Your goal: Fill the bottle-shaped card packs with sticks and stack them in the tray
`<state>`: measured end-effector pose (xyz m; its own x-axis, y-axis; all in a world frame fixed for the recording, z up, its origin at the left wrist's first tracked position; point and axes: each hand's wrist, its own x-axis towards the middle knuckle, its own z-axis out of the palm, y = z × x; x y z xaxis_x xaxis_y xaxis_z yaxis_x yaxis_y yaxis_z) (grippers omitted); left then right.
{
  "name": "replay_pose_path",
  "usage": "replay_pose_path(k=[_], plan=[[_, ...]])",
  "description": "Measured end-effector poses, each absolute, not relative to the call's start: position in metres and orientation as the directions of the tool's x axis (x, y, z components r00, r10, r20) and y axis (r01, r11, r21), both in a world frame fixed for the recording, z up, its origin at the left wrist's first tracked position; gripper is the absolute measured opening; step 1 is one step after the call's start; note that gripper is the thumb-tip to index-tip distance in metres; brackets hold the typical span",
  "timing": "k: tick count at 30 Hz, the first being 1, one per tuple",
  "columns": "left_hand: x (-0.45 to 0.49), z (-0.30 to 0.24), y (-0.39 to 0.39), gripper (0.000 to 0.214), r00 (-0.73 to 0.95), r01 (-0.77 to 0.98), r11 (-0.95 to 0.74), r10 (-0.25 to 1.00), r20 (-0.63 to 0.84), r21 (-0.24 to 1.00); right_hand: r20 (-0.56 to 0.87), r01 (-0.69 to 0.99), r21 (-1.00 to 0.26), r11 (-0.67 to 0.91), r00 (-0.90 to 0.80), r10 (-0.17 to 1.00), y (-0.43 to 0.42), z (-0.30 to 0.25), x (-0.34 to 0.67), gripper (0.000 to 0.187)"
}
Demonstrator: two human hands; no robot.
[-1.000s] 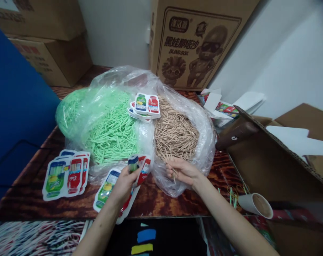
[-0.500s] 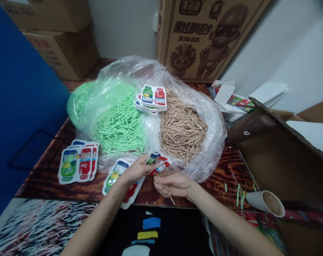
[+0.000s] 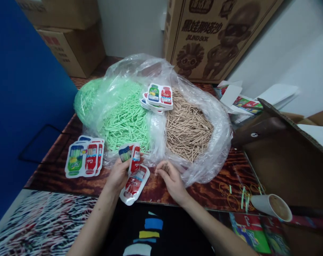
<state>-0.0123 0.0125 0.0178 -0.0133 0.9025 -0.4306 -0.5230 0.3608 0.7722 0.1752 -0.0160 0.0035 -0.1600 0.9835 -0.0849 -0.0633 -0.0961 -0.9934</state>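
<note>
My left hand [image 3: 119, 175] grips a bottle-shaped printed pack [image 3: 130, 156] and holds it upright near the table's front edge. Under it a pile of the same packs [image 3: 134, 185] lies flat on the table. My right hand [image 3: 169, 177] is pinched on a small bunch of tan sticks [image 3: 165, 166], just in front of the clear bag. That bag holds a heap of tan sticks [image 3: 188, 129] on the right and green sticks [image 3: 122, 121] on the left.
A stack of packs [image 3: 159, 96] rests on top of the bags, another stack [image 3: 84, 160] lies at the left. Cardboard boxes [image 3: 215, 35] stand behind. An open carton [image 3: 289, 156] and a tipped paper cup [image 3: 273, 207] are at the right, with rubber bands [image 3: 231, 193] nearby.
My right hand left the tan heap with a few sticks and came toward the pack. My left hand turned the pack upright. The camera shifted left and down.
</note>
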Motion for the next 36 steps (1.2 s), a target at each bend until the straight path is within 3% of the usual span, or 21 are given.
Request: replay_pose_path(k=[3,12,20,29,36], plan=[[-0.012,0.020,0.009,0.029,-0.021,-0.527,0.370,0.894,-0.447,0.765,-0.021,0.081,-0.997,-0.013,-0.097,0.995,-0.027,-0.011,0.170,0.008],[-0.012,0.018,0.005,0.028,-0.029,-0.528,0.361,0.897,-0.441,0.769,0.071,0.170,-0.982,0.087,-0.097,0.993,-0.031,-0.021,0.172,0.013],[-0.013,0.007,-0.002,0.040,-0.096,-0.504,0.329,0.898,-0.430,0.799,0.029,0.163,-0.985,0.050,-0.124,0.992,-0.029,-0.026,0.172,0.019],[-0.017,0.005,-0.008,0.037,-0.220,-0.319,0.266,0.913,-0.344,0.910,-0.045,0.104,-0.994,-0.025,-0.198,0.979,-0.018,-0.011,0.172,0.017],[-0.019,0.003,-0.007,0.037,-0.282,-0.338,0.237,0.898,-0.338,0.911,-0.053,0.075,-0.997,-0.037,-0.228,0.972,-0.008,0.001,0.171,0.019]])
